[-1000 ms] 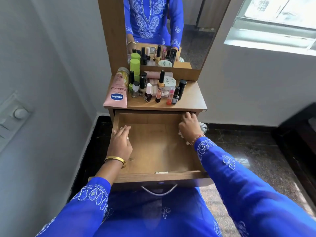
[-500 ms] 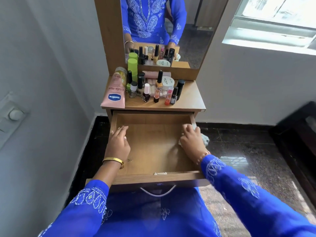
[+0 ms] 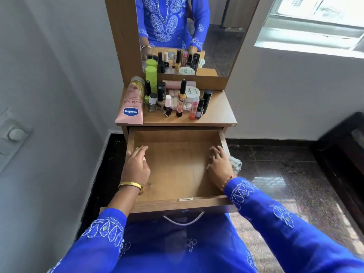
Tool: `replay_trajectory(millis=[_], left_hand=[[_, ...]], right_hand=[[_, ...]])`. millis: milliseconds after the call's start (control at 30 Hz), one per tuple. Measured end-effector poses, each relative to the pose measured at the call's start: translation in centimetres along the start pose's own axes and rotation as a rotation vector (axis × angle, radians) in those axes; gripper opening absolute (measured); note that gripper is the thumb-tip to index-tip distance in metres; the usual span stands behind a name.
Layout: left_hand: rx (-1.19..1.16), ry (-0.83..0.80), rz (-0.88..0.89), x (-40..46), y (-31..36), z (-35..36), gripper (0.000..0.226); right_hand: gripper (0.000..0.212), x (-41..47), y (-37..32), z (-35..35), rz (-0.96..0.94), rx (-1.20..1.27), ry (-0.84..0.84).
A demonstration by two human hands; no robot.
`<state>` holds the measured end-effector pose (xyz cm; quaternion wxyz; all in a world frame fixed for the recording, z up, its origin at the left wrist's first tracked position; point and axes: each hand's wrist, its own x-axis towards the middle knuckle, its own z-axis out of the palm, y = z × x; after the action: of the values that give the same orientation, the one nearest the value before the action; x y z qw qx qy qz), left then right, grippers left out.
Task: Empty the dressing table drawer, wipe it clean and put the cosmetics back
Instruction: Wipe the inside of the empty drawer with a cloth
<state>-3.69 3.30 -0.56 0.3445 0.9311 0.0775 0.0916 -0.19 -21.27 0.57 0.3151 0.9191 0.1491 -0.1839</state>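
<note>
Grey walls are framing the worktop [image 3: 216, 113], where cosmetics [image 3: 177, 101] are waiting beyond the fingers. Right hand [image 3: 219, 166], fingers spread, is pressing a cloth [image 3: 235, 163] inside the emptied drawer [image 3: 177, 166]; left hand [image 3: 136, 166] is steadying it, fingers relaxed.

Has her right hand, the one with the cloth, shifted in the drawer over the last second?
Yes. The right hand has slid from the drawer's back right corner toward its front edge, along the right wall.
</note>
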Motion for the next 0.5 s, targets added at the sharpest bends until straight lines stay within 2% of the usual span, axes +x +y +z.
replay_trajectory(millis=[100, 200, 400, 500], left_hand=[[-0.01, 0.001, -0.003, 0.0, 0.1, -0.1, 0.044], [-0.012, -0.004, -0.002, -0.1, 0.2, -0.2, 0.043], [-0.013, 0.004, -0.002, 0.0, 0.4, -0.1, 0.042], [-0.033, 0.001, -0.005, 0.1, 0.4, -0.2, 0.043]], right_hand=[[0.051, -1.2, -1.6, -0.9, 0.051, 0.017, -0.137], [0.036, -2.3, -3.1, -1.4, 0.027, 0.137, -0.169], [0.025, -2.2, 0.5, -3.3, -0.217, 0.508, -0.103], [0.028, -1.3, 1.9, -3.9, -0.221, 0.795, 0.041]])
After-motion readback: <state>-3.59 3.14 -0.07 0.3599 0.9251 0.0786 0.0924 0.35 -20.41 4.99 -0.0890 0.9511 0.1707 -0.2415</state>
